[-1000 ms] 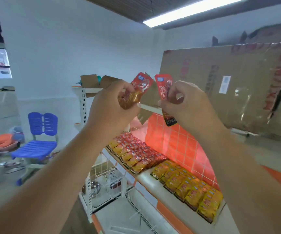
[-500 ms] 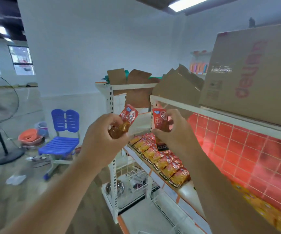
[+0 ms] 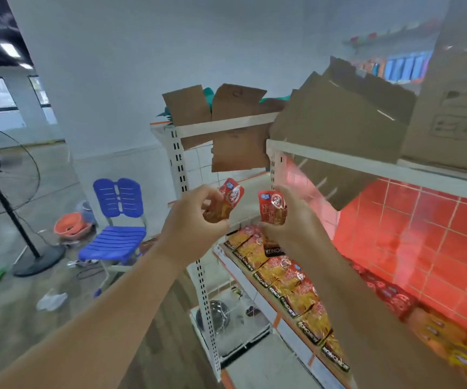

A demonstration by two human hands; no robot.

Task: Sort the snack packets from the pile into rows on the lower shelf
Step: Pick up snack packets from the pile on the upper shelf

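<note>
Bright diffuse light; pink glare on glossy red tiled wall [image 3: 423,234]; far left of it, edges bowed and blurred.

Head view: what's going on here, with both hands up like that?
A person is sorting snacks onto shelving. The left hand grips a red snack packet, and the right hand grips a second red packet. Both are raised in front of the shelving and are apart from each other. Below them, the lower shelf already carries rows of packets. Neither held packet is placed yet.
</note>
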